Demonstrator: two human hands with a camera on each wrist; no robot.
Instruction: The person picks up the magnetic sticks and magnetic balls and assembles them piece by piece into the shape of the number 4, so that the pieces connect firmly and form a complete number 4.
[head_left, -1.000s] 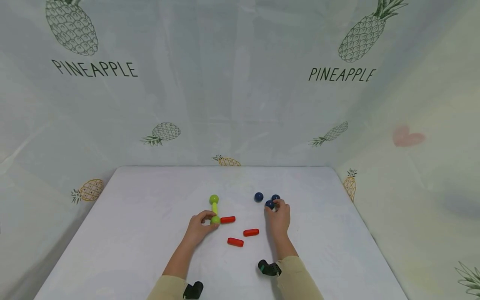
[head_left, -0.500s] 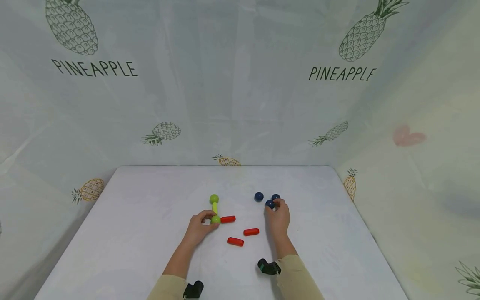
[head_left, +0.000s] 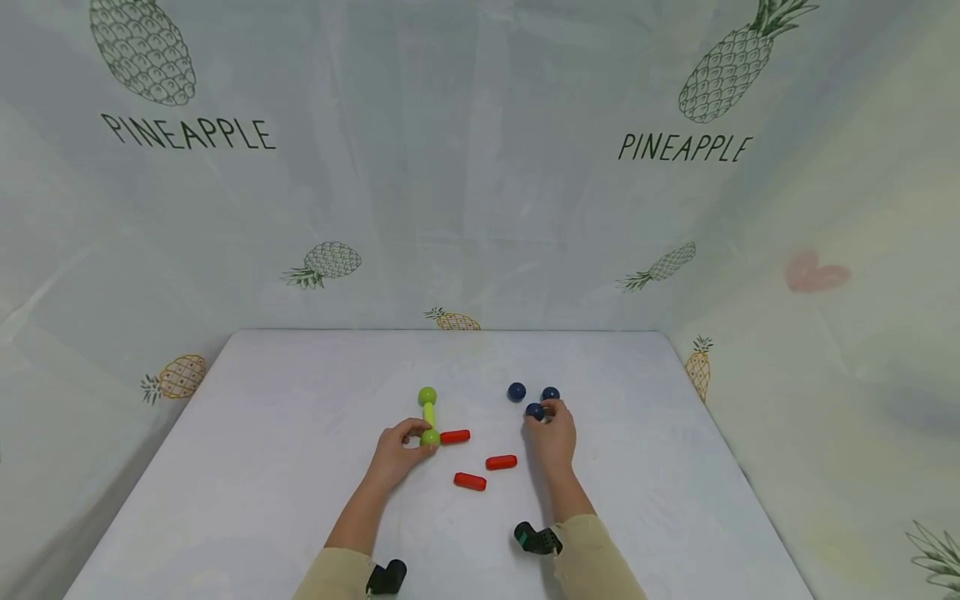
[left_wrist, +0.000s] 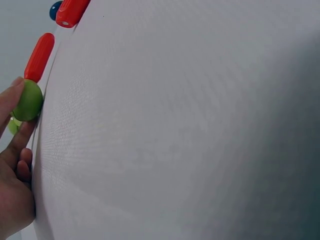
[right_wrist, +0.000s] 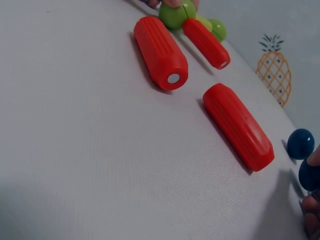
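My left hand (head_left: pixel 394 457) pinches a green ball (head_left: pixel 431 438) between thumb and fingers. A yellow-green rod (head_left: pixel 429 413) runs from that ball to another green ball (head_left: pixel 427 395) farther back. To the right, a red rod (head_left: pixel 455 437) meets the held ball, end-on in the right wrist view. My right hand (head_left: pixel 555 440) holds a dark blue ball (head_left: pixel 535 412) by thumb and fingertips; its shadow lies on the table in the right wrist view. Two more blue balls, one behind the fingers (head_left: pixel 551 393) and one to the left (head_left: pixel 517 392), lie on the table.
Two loose red rods, a nearer one (head_left: pixel 470 482) and a farther one (head_left: pixel 501 462), lie between my forearms. One shows a silvery disc (right_wrist: pixel 173 78) in its end. The white table (head_left: pixel 300 375) meets a pineapple-printed curtain (head_left: pixel 480 208) at the back.
My right hand has shifted slightly left and nearer with the blue ball, widening the gap to the ball behind it. My left hand stays on the green ball.
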